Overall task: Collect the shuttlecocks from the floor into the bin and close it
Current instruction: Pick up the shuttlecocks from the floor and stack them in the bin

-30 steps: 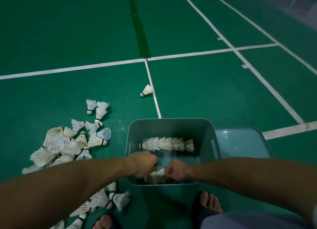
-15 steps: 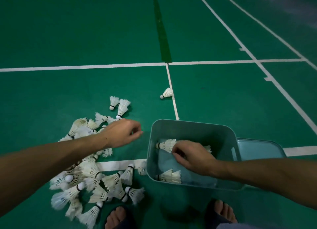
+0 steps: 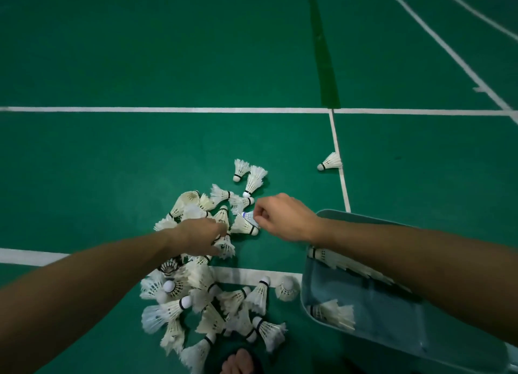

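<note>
Mid-frame, both hands worked the shuttlecock pile point(image 3: 207, 284) — right hand point(image 3: 283, 219) pinched a blue-banded shuttlecock point(image 3: 248, 216), left hand point(image 3: 200, 237) curled onto another; whether it gripped it could not be told.

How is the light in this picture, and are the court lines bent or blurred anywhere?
Head view: dim, even light, darker toward the corners; the white shuttlecocks near the left hand look soft and glowing; the far sideline slants from wide-angle distortion; the bin lies in shade under the right forearm.
</note>
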Demonstrator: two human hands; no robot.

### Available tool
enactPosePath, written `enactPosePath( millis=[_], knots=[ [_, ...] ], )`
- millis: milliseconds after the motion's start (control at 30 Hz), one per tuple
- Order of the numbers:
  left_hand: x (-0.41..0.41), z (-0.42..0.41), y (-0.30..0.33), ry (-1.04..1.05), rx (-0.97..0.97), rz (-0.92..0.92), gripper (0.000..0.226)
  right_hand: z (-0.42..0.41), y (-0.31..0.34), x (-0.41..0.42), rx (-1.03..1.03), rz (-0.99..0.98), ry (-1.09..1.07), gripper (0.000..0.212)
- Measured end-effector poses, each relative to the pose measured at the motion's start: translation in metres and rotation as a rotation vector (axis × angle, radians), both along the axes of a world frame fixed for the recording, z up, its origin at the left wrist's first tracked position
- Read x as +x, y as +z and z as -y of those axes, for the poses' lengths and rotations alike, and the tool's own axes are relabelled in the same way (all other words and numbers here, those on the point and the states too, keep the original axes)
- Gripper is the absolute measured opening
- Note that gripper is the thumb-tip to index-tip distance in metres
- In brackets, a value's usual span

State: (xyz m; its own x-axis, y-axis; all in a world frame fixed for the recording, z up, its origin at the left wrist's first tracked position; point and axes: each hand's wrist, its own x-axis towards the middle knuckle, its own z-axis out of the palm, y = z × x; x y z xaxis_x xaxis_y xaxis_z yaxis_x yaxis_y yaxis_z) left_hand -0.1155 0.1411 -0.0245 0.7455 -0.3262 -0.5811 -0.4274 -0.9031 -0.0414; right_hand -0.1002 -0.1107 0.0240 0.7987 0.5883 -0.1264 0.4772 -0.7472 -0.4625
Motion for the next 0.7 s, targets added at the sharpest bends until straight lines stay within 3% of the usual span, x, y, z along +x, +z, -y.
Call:
enactPosePath(
  millis=[200,333,467,700],
  knots=[
    [0.013,0.015,-0.035,0.128,-0.069,0.111,0.075,-0.026,-0.055,0.066,-0.301,-0.102,-0.021,0.023],
    [0.029,0.024,-0.055,0.171,-0.143,0.096,0.088,-0.035,-0.078,0.089,-0.247,-0.388,-0.15,0.036],
    [0.04,0.028,-0.072,0.277,-0.214,0.085,0.067,-0.038,-0.1,0.095,-0.059,-0.678,-0.275,0.043],
    [0.045,0.034,-0.06,0.4,-0.408,0.148,0.025,-0.03,-0.093,0.092,0.073,-0.619,-0.319,0.028]
  ],
)
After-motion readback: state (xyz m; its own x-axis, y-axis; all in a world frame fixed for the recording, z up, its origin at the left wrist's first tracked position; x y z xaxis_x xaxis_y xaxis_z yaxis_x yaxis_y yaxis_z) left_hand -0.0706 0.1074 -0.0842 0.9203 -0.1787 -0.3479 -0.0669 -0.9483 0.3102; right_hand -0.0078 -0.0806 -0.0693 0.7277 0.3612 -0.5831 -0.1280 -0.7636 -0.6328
